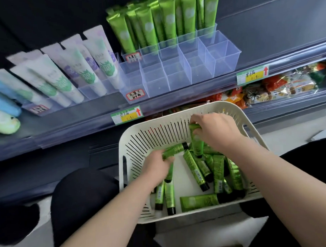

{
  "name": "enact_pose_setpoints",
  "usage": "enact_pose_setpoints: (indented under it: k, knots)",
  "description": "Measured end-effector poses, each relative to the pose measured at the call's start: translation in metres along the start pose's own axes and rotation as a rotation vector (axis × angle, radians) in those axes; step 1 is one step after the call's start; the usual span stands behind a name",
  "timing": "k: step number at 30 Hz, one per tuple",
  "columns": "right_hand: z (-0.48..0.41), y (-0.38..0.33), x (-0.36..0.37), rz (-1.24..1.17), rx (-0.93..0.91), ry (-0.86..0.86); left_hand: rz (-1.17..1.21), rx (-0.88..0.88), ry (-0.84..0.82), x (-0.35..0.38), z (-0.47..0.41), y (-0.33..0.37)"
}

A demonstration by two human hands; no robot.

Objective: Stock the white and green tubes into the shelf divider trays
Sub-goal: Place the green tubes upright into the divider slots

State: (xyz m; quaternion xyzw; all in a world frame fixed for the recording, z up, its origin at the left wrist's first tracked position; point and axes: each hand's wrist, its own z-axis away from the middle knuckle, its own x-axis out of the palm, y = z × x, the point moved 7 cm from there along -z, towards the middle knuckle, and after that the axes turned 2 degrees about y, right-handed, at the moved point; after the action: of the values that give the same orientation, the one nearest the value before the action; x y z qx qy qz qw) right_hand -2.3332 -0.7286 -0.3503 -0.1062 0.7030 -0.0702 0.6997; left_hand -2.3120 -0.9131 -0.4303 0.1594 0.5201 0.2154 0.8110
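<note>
A cream slotted basket (140, 135) rests on my lap and holds several loose green tubes (195, 170) with black caps. My left hand (156, 167) is inside the basket, closed on one green tube (175, 149) lying nearly level. My right hand (214, 130) grips another green tube (197, 140) held upright, cap down. Above, a clear divider tray (177, 74) on the shelf has bare front compartments, with green tubes (162, 25) standing in its back rows. White tubes (77, 69) fill a tray to the left.
Blue and pale green tubes (2, 108) lie at the far left of the shelf. Price labels (127, 115) with red arrows sit on the shelf rail. Packaged snacks (275, 88) fill the shelf below at right. My dark-clad knees flank the basket.
</note>
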Motion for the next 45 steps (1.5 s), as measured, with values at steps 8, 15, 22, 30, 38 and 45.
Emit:
enact_pose_setpoints:
  k: [8, 15, 22, 30, 38, 45]
  knots:
    - [0.011, -0.036, -0.103, -0.105, -0.155, 0.313, 0.102, 0.454, 0.509, -0.183, 0.040, 0.088]
    - [-0.004, -0.061, -0.160, -0.135, -0.185, 0.401, 0.044, 0.501, 0.872, -0.304, 0.021, 0.147]
    - [-0.037, -0.061, -0.185, -0.192, -0.208, 0.511, -0.178, 0.445, 0.755, -0.314, -0.054, 0.166]
    - [-0.073, -0.061, -0.192, -0.184, -0.201, 0.571, -0.663, 0.361, 0.622, -0.294, -0.109, 0.174]
    - [-0.094, -0.078, -0.204, -0.151, -0.183, 0.622, -0.398, 0.425, 0.794, -0.304, -0.075, 0.163]
    - [-0.133, -0.110, -0.205, -0.085, -0.173, 0.614, -0.133, 0.519, 0.912, -0.289, -0.020, 0.119]
